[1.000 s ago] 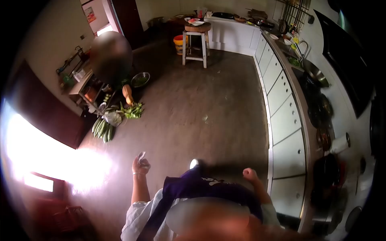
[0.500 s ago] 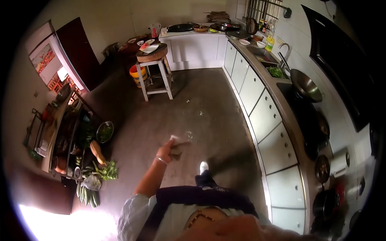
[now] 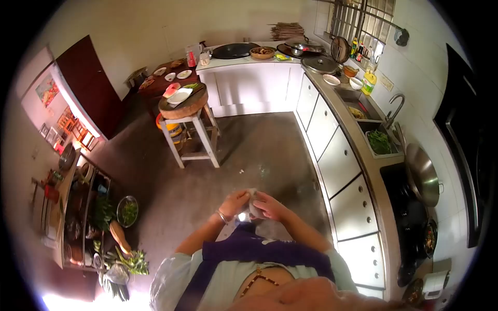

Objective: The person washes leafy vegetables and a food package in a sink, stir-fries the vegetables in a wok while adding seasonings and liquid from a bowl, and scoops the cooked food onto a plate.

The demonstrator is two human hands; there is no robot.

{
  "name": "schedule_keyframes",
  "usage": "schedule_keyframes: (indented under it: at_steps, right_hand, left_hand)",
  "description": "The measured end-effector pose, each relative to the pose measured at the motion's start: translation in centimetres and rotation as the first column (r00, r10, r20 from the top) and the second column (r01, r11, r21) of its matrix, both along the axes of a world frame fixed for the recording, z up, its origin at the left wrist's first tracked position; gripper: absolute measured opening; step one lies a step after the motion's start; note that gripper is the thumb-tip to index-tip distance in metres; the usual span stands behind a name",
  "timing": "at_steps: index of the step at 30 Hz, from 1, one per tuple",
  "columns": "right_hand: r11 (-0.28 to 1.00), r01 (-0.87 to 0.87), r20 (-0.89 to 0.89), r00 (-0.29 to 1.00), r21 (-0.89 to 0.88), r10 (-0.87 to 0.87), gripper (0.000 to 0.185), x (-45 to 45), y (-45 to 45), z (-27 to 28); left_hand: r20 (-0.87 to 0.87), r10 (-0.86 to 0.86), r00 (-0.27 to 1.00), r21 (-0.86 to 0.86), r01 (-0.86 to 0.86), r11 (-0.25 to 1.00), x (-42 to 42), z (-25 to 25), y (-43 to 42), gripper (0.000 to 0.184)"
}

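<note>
In front of my waist, both hands meet around a small crumpled greyish cloth [image 3: 253,203]. My left hand [image 3: 234,203], with a bracelet at its wrist, is closed on the cloth's left side. From the other side my right hand [image 3: 271,206] grips it with bent fingers. Part of the cloth is hidden by the fingers. A purple apron [image 3: 264,251] lies below the hands, and one white shoe shows just beneath them.
A stool with a round chopping block [image 3: 184,106] stands ahead, bearing a white plate [image 3: 179,96]. Along the right runs a counter with a sink [image 3: 381,124], a wok [image 3: 423,176] and a black stove [image 3: 397,207]. At left are a shelf and vegetables [image 3: 119,236] on the floor.
My left hand, earlier stretched out with the cloth, has drawn in toward my body. My right hand has come into view and joined it on the cloth. The stool and counter appear nearer.
</note>
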State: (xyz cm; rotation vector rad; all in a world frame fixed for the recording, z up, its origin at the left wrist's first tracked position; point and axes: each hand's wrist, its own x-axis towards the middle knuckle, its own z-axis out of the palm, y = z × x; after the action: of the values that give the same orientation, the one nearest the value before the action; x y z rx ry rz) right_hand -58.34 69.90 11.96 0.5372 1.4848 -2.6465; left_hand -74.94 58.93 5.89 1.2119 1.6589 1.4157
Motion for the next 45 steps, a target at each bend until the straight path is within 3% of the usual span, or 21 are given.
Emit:
schedule_keyframes:
  at_steps: [3,4,8,11,13,16,18,20,22,24,25,26,27,29,31,33,35,37,40,43,45]
  right_hand:
    - [0.986,0.078,0.031,0.996,0.145,-0.083,0.050,-8.1,7.5,-4.9]
    - [0.930,0.056,-0.062,0.997,0.363,-0.036,0.043,-10.4,10.7,-8.0]
    - [0.984,0.171,0.311,0.939,-0.042,-0.150,0.034,-14.9,21.2,-10.3]
    - [0.780,0.256,-0.028,0.956,0.571,-0.293,0.025,-14.4,27.5,-13.5]
    - [0.627,0.383,-0.195,0.917,0.679,-0.349,0.021,-14.9,31.3,-13.0]
    - [0.699,0.482,-0.138,0.861,0.528,-0.490,0.018,-15.2,40.9,-21.5]
    - [0.716,0.673,0.208,0.685,0.187,-0.698,0.018,-18.4,48.9,-24.0]
    - [0.308,0.944,0.755,0.286,-0.116,-0.590,0.017,-23.0,58.3,-25.3]
    - [0.166,0.940,0.663,0.330,-0.299,-0.672,0.016,-25.9,69.9,-28.9]
    - [0.142,0.970,0.530,0.228,-0.198,-0.817,0.013,-31.5,80.5,-24.0]
    - [0.316,0.901,0.317,0.406,-0.298,-0.857,0.017,-31.5,89.7,-28.4]
    - [0.151,0.871,0.149,0.245,-0.467,-0.958,0.026,-36.4,90.8,-19.2]
    - [0.324,0.796,-0.063,0.341,-0.512,-0.938,0.036,-39.1,95.6,-16.2]
    - [0.314,0.822,-0.176,0.261,-0.475,-0.949,0.043,-46.7,101.4,-11.5]
    - [0.577,0.813,-0.277,0.538,-0.079,-0.796,0.042,-55.5,102.5,-6.8]
    - [0.769,0.458,-0.030,0.866,0.447,-0.499,0.045,-65.0,100.4,-2.6]
    - [0.755,0.084,0.090,0.978,0.650,-0.186,0.047,-74.5,98.6,-2.5]
    - [0.166,0.112,-0.117,0.993,0.980,0.023,0.041,-81.6,96.9,-3.6]
    - [-0.630,0.008,0.063,0.994,0.777,0.090,0.039,-91.2,98.4,-5.8]
    - [-0.584,-0.339,0.401,0.916,0.738,-0.024,0.034,-97.8,98.8,-2.4]
    - [-0.666,-0.353,0.538,0.839,0.657,0.085,0.027,-101.6,101.3,-3.5]
  left_hand:
    - [0.066,-0.024,0.998,-0.186,0.036,0.982,-7.0,-2.4,6.8,0.032]
    - [0.021,-0.106,0.994,-0.244,0.108,0.964,-10.3,-4.5,9.4,0.034]
    - [0.290,-0.036,0.956,-0.325,0.134,0.936,-17.5,1.0,18.0,0.042]
    - [0.375,-0.010,0.927,-0.339,0.147,0.929,-23.6,-1.4,24.1,0.041]
    - [0.442,0.007,0.897,-0.320,0.150,0.935,-27.5,-1.9,27.8,0.040]
    - [0.472,0.009,0.881,-0.395,0.203,0.896,-33.5,-0.6,33.4,0.038]
    - [0.477,0.042,0.878,-0.418,0.184,0.889,-37.6,-0.4,37.0,0.035]
    - [0.481,0.139,0.865,-0.431,0.096,0.897,-42.1,-2.4,40.4,0.034]
    - [0.495,0.224,0.840,-0.473,0.044,0.880,-46.7,-4.6,43.1,0.033]
    - [0.512,0.309,0.802,-0.528,0.010,0.849,-51.5,-6.7,45.3,0.031]
    - [0.507,0.328,0.797,-0.540,-0.003,0.841,-52.7,-6.5,45.7,0.030]
    - [0.498,0.354,0.792,-0.554,-0.023,0.832,-54.1,-6.4,46.1,0.029]
    - [0.490,0.383,0.783,-0.569,-0.045,0.821,-55.5,-5.5,46.7,0.028]
    - [0.537,0.502,0.678,-0.584,-0.130,0.801,-56.8,-3.5,48.4,0.024]
    - [0.581,0.545,0.604,-0.571,-0.174,0.802,-58.1,-3.1,49.4,0.023]
    - [0.531,0.541,0.653,-0.568,-0.200,0.798,-60.0,-3.2,50.9,0.022]
    - [0.509,0.530,0.678,-0.564,-0.202,0.801,-62.4,-2.2,53.1,0.022]
    - [0.520,0.512,0.683,-0.559,-0.181,0.809,-65.5,0.3,56.4,0.023]
    - [0.551,0.497,0.670,-0.455,-0.258,0.852,-71.5,-3.8,59.6,0.024]
    - [0.542,0.513,0.665,-0.390,-0.341,0.855,-77.9,-3.8,63.2,0.022]
    - [0.562,0.480,0.673,-0.342,-0.340,0.876,-81.7,-3.8,65.0,0.023]
